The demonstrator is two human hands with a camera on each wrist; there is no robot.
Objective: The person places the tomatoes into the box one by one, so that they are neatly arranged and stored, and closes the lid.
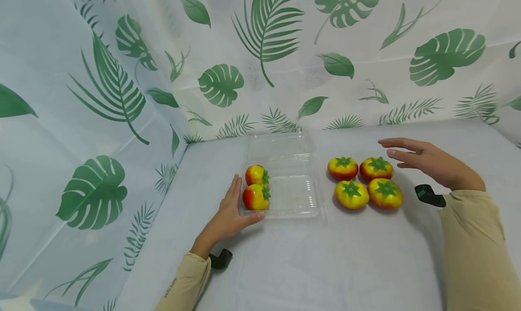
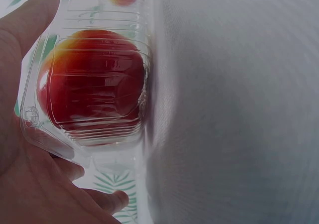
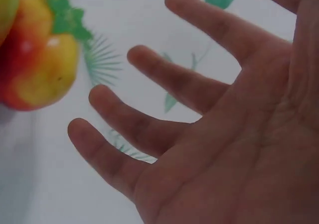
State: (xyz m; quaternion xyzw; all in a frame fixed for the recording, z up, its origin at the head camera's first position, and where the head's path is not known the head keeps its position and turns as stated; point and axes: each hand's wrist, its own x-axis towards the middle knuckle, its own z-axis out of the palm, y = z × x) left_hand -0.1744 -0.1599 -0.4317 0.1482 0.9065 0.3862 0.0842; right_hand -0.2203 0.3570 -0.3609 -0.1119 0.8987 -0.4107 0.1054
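Observation:
A clear plastic clamshell box [image 1: 291, 195] lies with its lid [image 1: 281, 146] folded back. Two red-and-yellow persimmons with green leafy tops sit in its left part, a nearer one [image 1: 253, 198] and a farther one [image 1: 254, 174]. My left hand [image 1: 229, 216] touches the box's near left corner, thumb along the front and straight fingers along the left side. In the left wrist view, a persimmon [image 2: 94, 84] shows through the ribbed wall. My right hand [image 1: 431, 164] is raised, holding nothing, fingers extended to the right of several loose persimmons [image 1: 386, 194].
The loose persimmons stand close together right of the box on a white-covered table [image 1: 285, 266]. A white curtain with green leaf prints [image 1: 220, 85] hangs behind and at the left. Small black devices are on both wrists, including the right one [image 1: 429, 195].

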